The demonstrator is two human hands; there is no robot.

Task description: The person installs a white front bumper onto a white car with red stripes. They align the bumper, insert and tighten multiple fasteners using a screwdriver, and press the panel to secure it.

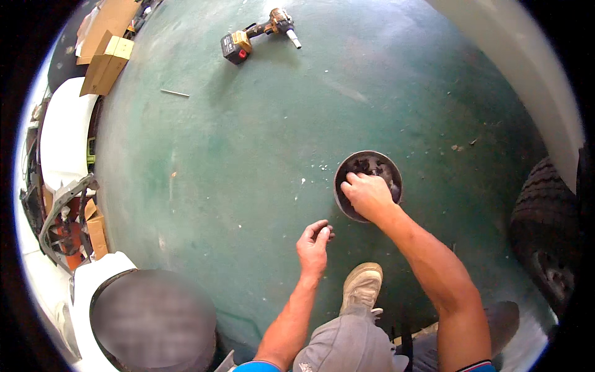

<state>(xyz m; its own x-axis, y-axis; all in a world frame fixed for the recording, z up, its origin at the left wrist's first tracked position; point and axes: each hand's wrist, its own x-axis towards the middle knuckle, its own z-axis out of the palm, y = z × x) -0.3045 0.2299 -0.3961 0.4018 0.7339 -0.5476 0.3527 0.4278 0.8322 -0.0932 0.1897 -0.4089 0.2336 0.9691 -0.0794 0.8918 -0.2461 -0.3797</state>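
A round dark bowl (399, 186) with small dark parts in it stands on the floor ahead of my right knee. My right hand (370, 197) reaches over its near rim, with the fingers bent down among the parts. The fingertips are partly hidden, and what they grip cannot be made out. Left of the bowl and nearer to me, my left hand (315, 245) hovers with thumb and fingers drawn together. Something small and dark shows at its fingertips, too small to name.
A cordless impact wrench (263, 34) lies on the green floor (248, 155) at the far side. Near it is a thin metal rod (175, 93). Cardboard boxes (106, 62) and white panels (67, 133) line the left. A tyre (545, 217) stands at the right, my shoe (362, 284) below the bowl.
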